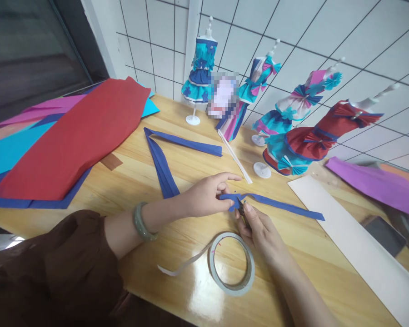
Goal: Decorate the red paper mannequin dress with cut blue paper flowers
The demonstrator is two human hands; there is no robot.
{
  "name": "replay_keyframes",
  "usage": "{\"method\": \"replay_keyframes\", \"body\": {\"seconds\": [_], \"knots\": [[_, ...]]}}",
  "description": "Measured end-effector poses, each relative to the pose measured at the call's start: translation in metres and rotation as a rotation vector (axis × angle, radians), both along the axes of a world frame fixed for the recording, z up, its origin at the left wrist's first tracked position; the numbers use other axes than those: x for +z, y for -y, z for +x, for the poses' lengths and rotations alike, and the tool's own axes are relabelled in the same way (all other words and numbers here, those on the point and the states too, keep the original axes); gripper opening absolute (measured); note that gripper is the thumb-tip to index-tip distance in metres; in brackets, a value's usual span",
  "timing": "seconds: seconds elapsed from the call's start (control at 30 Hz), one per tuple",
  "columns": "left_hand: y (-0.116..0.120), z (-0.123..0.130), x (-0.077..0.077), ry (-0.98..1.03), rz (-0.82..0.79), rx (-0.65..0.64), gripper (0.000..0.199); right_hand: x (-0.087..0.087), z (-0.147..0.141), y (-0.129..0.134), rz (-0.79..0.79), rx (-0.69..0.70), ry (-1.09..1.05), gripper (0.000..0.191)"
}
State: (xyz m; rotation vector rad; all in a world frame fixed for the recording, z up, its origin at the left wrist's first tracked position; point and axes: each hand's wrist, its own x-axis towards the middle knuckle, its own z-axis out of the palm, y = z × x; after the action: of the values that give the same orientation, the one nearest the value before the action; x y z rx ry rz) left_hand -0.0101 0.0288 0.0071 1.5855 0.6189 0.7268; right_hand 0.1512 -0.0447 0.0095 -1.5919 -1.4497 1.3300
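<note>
My left hand point(209, 195) pinches a small piece of blue fabric point(229, 197) between thumb and fingers, its index finger stretched out to the right. In my right hand point(261, 227) is a pair of small dark scissors point(241, 209), their blades at the blue piece. Much of the scissors is hidden by my fingers. From there a narrow blue strip point(286, 206) runs right to the edge of a white sheet. A roll of tape point(213, 268) lies flat just below my hands, a loose end trailing left. Tiny blue scraps lie near my fingertips.
Several small dress forms in fabric outfits, one with a red dress point(310, 136), stand along the tiled wall. Folded blue strips point(160, 163) and a white strip point(235, 156) lie beyond my hands. Red fabric point(78, 136) covers other sheets at left; a white sheet point(354, 245) lies right.
</note>
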Motion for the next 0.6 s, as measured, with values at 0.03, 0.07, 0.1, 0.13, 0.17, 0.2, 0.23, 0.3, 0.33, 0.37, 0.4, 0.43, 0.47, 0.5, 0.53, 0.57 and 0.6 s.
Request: {"method": "replay_keyframes", "body": {"seconds": [0.03,0.07,0.1,0.13,0.17,0.2,0.23,0.3,0.33,0.37,0.4,0.43,0.47,0.5,0.53,0.57,0.6], "knots": [[-0.0002,-0.0004,0.0001,0.000,0.002,0.000,0.052,0.0001,0.0001,0.0001,0.001,0.001,0.000,0.039],[-0.0004,-0.0008,0.0001,0.000,0.004,0.001,0.051,0.0001,0.0002,0.0002,0.003,0.002,0.000,0.039],[-0.0006,-0.0010,-0.0001,0.000,0.005,0.002,0.051,-0.0001,0.0004,0.0003,0.006,0.004,-0.001,0.039],[-0.0008,-0.0012,-0.0003,0.001,0.004,0.002,0.051,-0.0004,0.0006,0.0003,0.006,0.007,-0.004,0.039],[-0.0010,-0.0013,-0.0005,0.002,0.003,0.000,0.051,-0.0008,0.0009,0.0002,0.005,0.008,-0.006,0.039],[-0.0012,-0.0013,-0.0008,0.004,0.000,-0.002,0.051,-0.0012,0.0012,0.0001,0.005,0.009,-0.008,0.039],[-0.0014,-0.0013,-0.0010,0.008,-0.002,-0.002,0.051,-0.0015,0.0015,0.0000,0.005,0.008,-0.008,0.039],[-0.0017,-0.0012,-0.0013,0.014,-0.003,0.000,0.051,-0.0016,0.0019,-0.0001,0.003,0.007,-0.006,0.039],[-0.0018,-0.0012,-0.0013,0.014,-0.002,0.001,0.052,-0.0014,0.0019,0.0000,0.002,0.006,-0.005,0.039],[-0.0019,-0.0013,-0.0013,0.012,-0.001,0.002,0.052,-0.0010,0.0018,0.0001,0.000,0.005,-0.005,0.039],[-0.0020,-0.0014,-0.0013,0.008,0.000,0.004,0.052,-0.0006,0.0016,0.0002,-0.003,0.002,-0.007,0.039],[-0.0020,-0.0015,-0.0014,0.003,0.001,0.005,0.052,-0.0001,0.0014,0.0003,-0.007,-0.001,-0.009,0.039],[-0.0021,-0.0016,-0.0015,-0.002,0.004,0.007,0.052,0.0003,0.0011,0.0004,-0.010,-0.004,-0.011,0.039],[-0.0021,-0.0017,-0.0017,-0.006,0.006,0.011,0.052,0.0006,0.0008,0.0004,-0.013,-0.005,-0.012,0.039],[-0.0022,-0.0018,-0.0019,-0.007,0.009,0.013,0.052,0.0009,0.0005,0.0004,-0.014,-0.005,-0.012,0.039],[-0.0023,-0.0018,-0.0021,-0.006,0.009,0.012,0.053,0.0012,0.0004,0.0003,-0.015,-0.005,-0.012,0.039],[-0.0024,-0.0018,-0.0024,-0.003,0.008,0.012,0.053,0.0014,0.0003,0.0002,-0.013,-0.004,-0.009,0.039]]}}
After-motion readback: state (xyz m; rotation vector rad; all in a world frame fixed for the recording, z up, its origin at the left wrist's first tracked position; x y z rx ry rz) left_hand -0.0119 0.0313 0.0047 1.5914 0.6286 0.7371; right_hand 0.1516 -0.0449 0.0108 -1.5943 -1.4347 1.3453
